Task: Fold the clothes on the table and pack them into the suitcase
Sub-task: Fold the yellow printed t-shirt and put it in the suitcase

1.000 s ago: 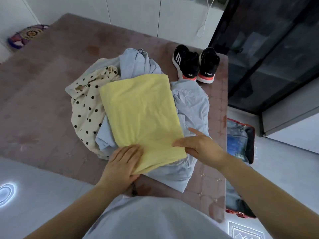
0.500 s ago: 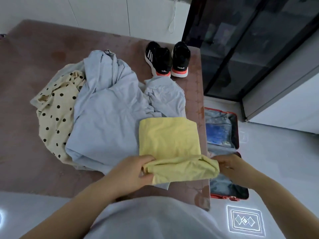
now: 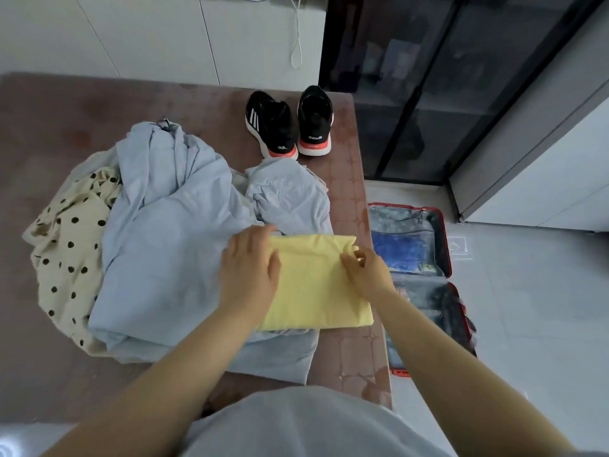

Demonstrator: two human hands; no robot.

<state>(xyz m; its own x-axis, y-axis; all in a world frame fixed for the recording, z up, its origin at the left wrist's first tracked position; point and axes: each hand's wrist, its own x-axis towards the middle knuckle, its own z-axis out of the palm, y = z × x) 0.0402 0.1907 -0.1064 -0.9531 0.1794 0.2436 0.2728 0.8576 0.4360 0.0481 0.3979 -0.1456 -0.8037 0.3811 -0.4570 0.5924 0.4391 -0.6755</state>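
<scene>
Pressing yellow garment (image 3: 313, 291), left hand (image 3: 250, 275) | right hand (image 3: 369, 272) pinching | long axis left-right

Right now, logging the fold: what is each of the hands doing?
Left hand: open, pressing flat on the folded yellow garment.
Right hand: pinching that garment's far right corner.

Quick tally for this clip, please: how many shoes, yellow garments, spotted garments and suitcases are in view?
Black shoes: 2
Yellow garments: 1
Spotted garments: 1
Suitcases: 1
Total: 5
</scene>
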